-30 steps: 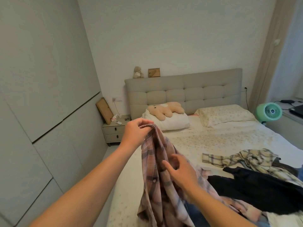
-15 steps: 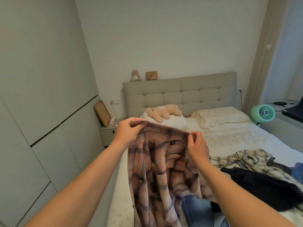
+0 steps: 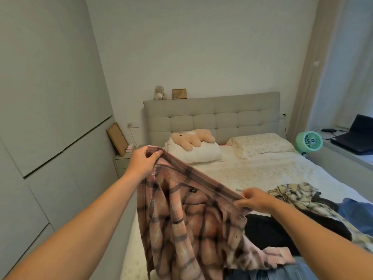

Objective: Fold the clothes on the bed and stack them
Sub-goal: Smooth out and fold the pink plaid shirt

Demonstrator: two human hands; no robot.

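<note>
A plush toy (image 3: 191, 139) lies on the left pillow (image 3: 193, 153), with the fan (image 3: 308, 140) right of the bed (image 3: 262, 172).

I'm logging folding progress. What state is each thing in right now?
Pink shirt: unfolded, held up by its top edge, hanging.
Left hand: grips the shirt's edge.
Right hand: pinches the shirt's edge.
Yellow shirt: crumpled on the bed.
Black garment: unfolded, lying on the bed.
Jeans: lying unfolded.
Laptop: open.
Fan: upright; running or not, cannot tell.
</note>
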